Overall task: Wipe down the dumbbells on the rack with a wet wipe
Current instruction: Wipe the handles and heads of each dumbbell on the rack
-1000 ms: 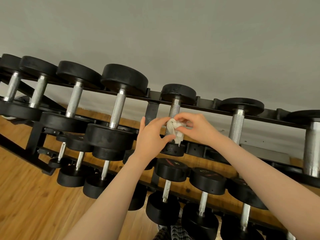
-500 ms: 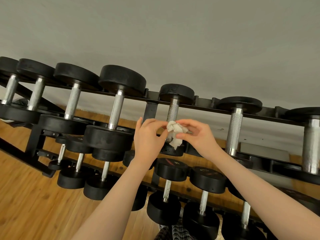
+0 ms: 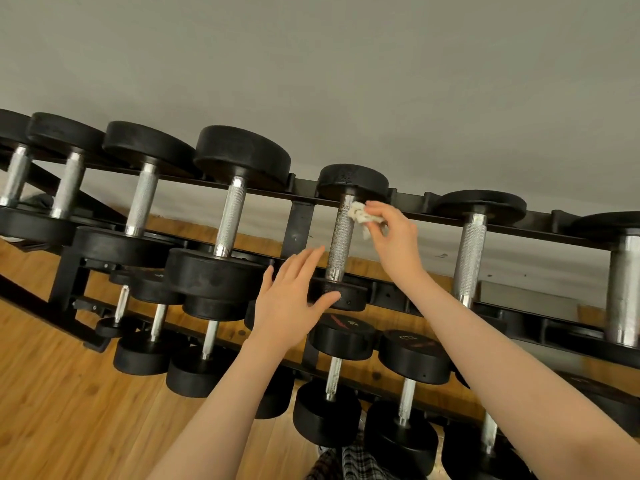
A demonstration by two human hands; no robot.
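Observation:
A black rack (image 3: 301,220) carries rows of black dumbbells with knurled steel handles. My right hand (image 3: 393,233) pinches a crumpled white wet wipe (image 3: 360,213) and presses it against the upper part of the handle of the middle top-row dumbbell (image 3: 341,244). My left hand (image 3: 291,299) hovers with straight, spread fingers just left of that handle, in front of the dumbbell's near head (image 3: 341,296), holding nothing.
More dumbbells fill the top row on both sides, a large one (image 3: 228,216) to the left and a thick-handled one (image 3: 623,292) at far right. Smaller dumbbells (image 3: 332,375) sit on the lower tier. A grey wall rises behind; the wooden floor (image 3: 69,393) lies below.
My left hand has let go of the wipe and dropped lower with its fingers spread. My right hand has carried the wipe up to the top of the handle.

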